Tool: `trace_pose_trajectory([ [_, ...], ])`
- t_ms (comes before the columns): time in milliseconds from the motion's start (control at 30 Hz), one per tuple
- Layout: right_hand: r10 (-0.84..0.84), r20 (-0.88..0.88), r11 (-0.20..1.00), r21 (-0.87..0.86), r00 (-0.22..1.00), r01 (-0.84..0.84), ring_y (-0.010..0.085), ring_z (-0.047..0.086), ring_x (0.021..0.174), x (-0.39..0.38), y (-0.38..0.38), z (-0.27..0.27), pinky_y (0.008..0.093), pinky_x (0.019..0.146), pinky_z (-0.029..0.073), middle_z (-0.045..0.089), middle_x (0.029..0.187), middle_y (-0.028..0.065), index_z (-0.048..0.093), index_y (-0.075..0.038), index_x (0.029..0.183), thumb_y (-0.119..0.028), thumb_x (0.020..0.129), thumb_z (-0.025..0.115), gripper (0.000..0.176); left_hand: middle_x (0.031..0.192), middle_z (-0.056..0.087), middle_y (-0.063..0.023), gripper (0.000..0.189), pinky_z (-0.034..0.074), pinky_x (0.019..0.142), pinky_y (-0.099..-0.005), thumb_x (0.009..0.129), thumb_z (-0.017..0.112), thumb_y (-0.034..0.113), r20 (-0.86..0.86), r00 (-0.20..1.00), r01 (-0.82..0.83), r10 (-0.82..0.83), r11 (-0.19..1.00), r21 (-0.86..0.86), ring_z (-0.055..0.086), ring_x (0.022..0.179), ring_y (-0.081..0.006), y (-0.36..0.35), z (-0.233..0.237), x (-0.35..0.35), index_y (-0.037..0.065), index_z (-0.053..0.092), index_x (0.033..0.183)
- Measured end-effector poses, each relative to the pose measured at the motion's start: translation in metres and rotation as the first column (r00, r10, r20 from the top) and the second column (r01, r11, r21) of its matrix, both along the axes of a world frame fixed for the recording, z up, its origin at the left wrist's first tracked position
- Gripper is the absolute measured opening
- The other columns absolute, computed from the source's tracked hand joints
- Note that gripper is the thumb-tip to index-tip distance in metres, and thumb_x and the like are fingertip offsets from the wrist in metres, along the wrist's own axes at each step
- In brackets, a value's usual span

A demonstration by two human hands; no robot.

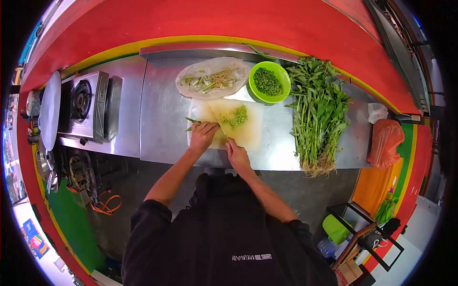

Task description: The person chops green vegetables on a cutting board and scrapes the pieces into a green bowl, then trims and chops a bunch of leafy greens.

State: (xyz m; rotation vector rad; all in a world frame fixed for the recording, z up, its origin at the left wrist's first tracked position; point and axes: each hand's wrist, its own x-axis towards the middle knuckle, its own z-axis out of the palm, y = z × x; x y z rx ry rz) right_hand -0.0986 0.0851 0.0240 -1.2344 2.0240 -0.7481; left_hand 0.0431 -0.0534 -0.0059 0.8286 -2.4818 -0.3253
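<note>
Pinning the green stems (192, 122) under your curled left hand (202, 134), you grip the knife (222, 127) in your right hand (237, 155). They lie crosswise, just left of it.

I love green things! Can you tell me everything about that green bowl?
It is a round, bright lime-green bowl, plastic by its look, standing upright on the steel counter just behind the cutting board. It holds finely chopped dark greens, not up to the rim. A clear bag of trimmings lies beside it on one side, leafy stalks on the other. The left hand and right hand are at the board, not touching it.
</note>
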Motion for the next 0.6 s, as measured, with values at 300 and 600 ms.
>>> trace_pose_trajectory([
  [300, 0.025, -0.005, 1.000, 0.014, 1.000, -0.025, 0.0475, 0.066, 0.068, 0.001, 0.026, 0.000, 0.0577, 0.058, 0.051, 0.066, 0.072, 0.0258, 0.056, -0.007, 0.120, -0.025, 0.105, 0.054, 0.024, 0.113, 0.071, 0.0066, 0.023, 0.035, 0.096, -0.0418, 0.083, 0.069, 0.008, -0.014, 1.000, 0.006, -0.006, 1.000, -0.002, 0.065, 0.104, -0.0116, 0.003, -0.004, 0.003, 0.015, 0.075, 0.104],
  [600, 0.054, -0.037, 0.996, 0.077, 0.998, -0.051, 0.0483, 0.066, 0.070, -0.004, -0.003, 0.001, 0.0576, 0.061, 0.051, 0.066, 0.073, 0.0267, 0.058, -0.008, 0.121, -0.024, 0.104, 0.056, 0.024, 0.114, 0.071, 0.0075, 0.028, 0.035, 0.096, -0.0409, 0.080, 0.068, 0.007, 0.029, 0.999, 0.014, -0.013, 1.000, -0.026, 0.064, 0.104, -0.0101, 0.001, -0.001, 0.002, 0.016, 0.076, 0.105],
])
